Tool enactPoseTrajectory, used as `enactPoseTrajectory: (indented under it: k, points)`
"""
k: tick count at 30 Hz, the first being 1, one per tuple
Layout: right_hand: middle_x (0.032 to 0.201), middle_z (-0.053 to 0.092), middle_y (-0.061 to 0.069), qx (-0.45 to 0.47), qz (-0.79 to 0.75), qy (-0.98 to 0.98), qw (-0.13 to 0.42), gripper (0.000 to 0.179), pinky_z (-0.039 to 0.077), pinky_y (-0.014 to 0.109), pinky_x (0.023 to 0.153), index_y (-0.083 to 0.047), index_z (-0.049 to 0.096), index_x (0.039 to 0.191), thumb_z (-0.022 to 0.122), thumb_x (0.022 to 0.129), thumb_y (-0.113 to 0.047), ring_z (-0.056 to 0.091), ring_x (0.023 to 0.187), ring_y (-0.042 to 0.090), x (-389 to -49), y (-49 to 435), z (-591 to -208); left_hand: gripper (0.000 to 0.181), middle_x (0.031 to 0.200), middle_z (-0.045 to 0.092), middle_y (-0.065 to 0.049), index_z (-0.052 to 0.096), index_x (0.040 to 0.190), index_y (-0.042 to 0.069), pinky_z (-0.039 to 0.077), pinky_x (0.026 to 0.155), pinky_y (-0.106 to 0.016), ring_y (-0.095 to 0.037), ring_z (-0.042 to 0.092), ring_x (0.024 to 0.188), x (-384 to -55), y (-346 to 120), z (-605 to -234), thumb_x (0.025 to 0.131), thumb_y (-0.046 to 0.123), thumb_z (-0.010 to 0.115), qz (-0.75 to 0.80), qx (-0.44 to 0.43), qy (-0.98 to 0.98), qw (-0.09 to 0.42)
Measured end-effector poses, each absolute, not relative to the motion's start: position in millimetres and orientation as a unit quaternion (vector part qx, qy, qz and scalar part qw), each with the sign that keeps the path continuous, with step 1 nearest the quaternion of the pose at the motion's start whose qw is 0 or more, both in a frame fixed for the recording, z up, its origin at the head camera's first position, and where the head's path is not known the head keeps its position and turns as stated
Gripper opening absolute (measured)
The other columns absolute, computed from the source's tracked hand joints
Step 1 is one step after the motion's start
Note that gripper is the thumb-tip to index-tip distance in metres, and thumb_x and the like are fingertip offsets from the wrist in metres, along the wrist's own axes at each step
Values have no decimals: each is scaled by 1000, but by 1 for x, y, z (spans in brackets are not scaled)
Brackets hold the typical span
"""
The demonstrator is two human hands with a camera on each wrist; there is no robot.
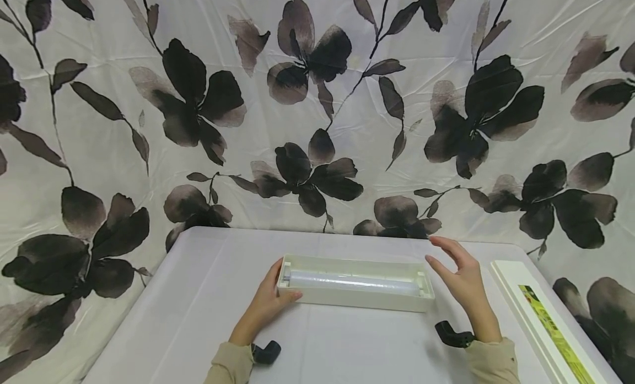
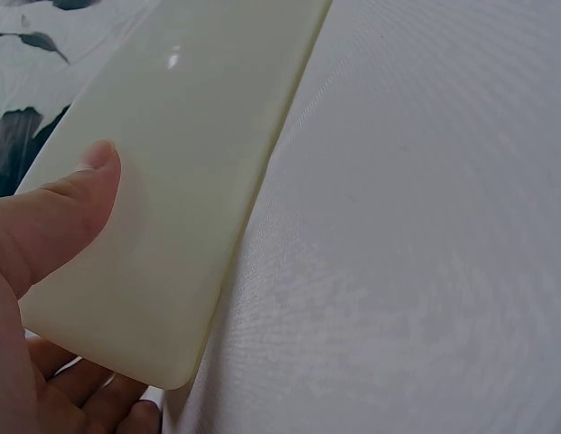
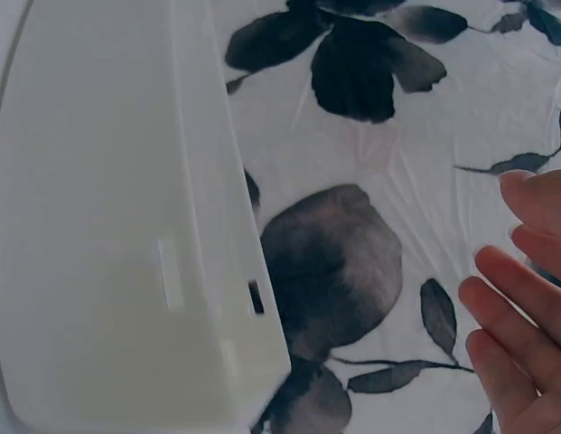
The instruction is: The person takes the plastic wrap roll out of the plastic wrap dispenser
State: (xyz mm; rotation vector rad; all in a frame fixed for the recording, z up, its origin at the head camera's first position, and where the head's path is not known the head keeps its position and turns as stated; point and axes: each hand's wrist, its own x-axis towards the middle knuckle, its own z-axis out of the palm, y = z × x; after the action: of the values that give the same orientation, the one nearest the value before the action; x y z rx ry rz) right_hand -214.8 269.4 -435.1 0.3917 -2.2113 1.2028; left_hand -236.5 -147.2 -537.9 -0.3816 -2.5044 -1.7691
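A long cream-white plastic box point(image 1: 362, 300) sits on the table, open side up, like a cling-film dispenser. Inside it lies a roll of clear film point(image 1: 352, 282), running almost end to end. My left hand point(image 1: 270, 300) grips the box's left end, thumb on the near wall and fingers behind. The left wrist view has that thumb pressed flat on the smooth wall. Raised off the right end, my right hand point(image 1: 463, 279) is empty, its thumb and fingers apart. In the right wrist view, those loosely bent fingers point(image 3: 506, 316) are apart from the box, whose wall has a small dark slot point(image 3: 256, 297).
A long white cover-like piece point(image 1: 516, 312) with a yellow-green label strip point(image 1: 555, 331) lies along the table's right side. The table point(image 1: 198, 296) has a white cloth. Behind it hangs a white sheet with dark flowers point(image 1: 307, 180). Black wrist mounts point(image 1: 453, 335) sit at both cuffs.
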Motion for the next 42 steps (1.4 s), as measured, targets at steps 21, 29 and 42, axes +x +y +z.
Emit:
enactPoseTrajectory:
  k: [21, 29, 42]
  points:
    - [115, 71, 6, 191, 467, -854, 125, 30, 51, 43, 97, -7, 71, 118, 75, 88, -8, 64, 111, 28, -239, 229, -457, 96, 152, 40, -15, 27, 155, 9, 20, 117, -55, -34, 36, 141, -241, -153, -536, 78, 20, 85, -571, -132, -809, 32]
    - [103, 74, 11, 160, 468, -869, 13, 24, 57, 31, 80, -2, 76, 108, 78, 85, -9, 71, 96, 25, -247, 219, -466, 96, 152, 41, -17, 28, 154, 7, 21, 117, -55, -35, 36, 140, -240, -152, -536, 78, 21, 85, -568, -128, -812, 35]
    - [98, 74, 13, 147, 419, -896, -26, 34, 57, 40, 79, 2, 76, 103, 87, 75, -14, 70, 91, 26, -246, 212, -475, 97, 152, 41, -15, 27, 155, 9, 21, 116, -55, -34, 37, 140, -238, -149, -539, 78, 22, 85, -576, -126, -807, 30]
